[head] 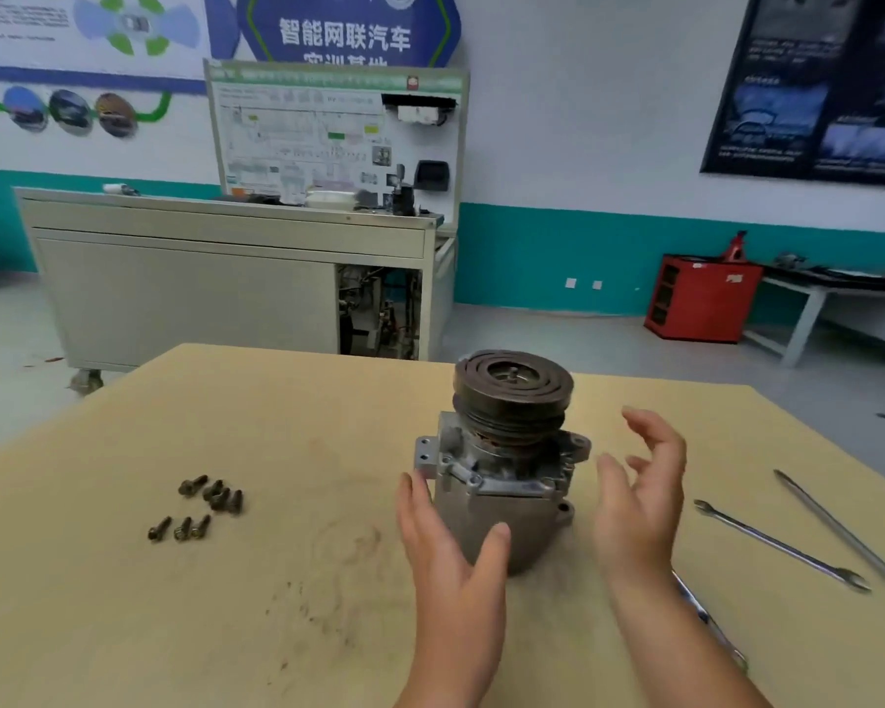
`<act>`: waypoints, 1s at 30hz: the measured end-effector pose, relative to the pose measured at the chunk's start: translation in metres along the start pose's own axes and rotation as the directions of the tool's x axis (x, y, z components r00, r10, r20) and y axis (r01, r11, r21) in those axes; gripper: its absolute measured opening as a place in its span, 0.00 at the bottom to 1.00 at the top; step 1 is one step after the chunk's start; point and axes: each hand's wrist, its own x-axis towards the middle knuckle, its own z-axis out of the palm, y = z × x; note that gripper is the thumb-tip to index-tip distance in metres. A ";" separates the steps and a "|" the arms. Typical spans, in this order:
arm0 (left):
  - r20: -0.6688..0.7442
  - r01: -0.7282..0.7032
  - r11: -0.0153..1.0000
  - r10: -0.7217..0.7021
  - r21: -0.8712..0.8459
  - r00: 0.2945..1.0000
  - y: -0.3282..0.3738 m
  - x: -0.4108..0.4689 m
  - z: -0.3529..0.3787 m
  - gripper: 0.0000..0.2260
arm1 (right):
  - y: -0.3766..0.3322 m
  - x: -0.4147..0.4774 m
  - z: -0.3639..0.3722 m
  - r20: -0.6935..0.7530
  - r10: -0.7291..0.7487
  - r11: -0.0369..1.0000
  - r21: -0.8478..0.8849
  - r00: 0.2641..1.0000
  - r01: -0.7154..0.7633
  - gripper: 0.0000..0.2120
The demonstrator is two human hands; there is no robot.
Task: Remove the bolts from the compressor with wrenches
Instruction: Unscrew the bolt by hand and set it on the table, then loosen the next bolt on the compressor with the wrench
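The compressor (502, 482) stands on end near the middle of the tan table (226, 631), its long axis vertical. Its grooved clutch pulley (513, 385) faces up and its plain cylindrical housing sits on the tabletop. A drilled mounting lug (425, 454) juts out to the left just under the pulley, and a flat ear (563, 513) sticks out low on the right.

The left hand (450, 549) lies against the lower left of the housing with its fingers straight along the side and its thumb stretched across the front. It is laid on the housing, not clenched around it. The right hand (639, 503) hovers just beside the compressor's right side, apart from it, with its fingers spread and loosely bent, holding nothing.

Seven or so loose bolts (200, 505) lie in two small clusters well to the left, with bare tabletop between them and the compressor. On the right, a slim wrench (782, 546) lies diagonally and a longer wrench (839, 531) lies beyond it, nearer the table's right edge. A third wrench (706, 620) shows partly from under the right forearm.

The far edge of the table runs just behind the pulley, so the open room is to the left and toward the near side — the right is taken up by tools.
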 end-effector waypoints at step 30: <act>-0.072 -0.197 0.914 0.236 0.354 0.969 -0.031 0.034 0.052 0.52 | 0.067 0.027 -0.074 0.347 0.680 0.518 -0.851 0.646 -0.088 0.11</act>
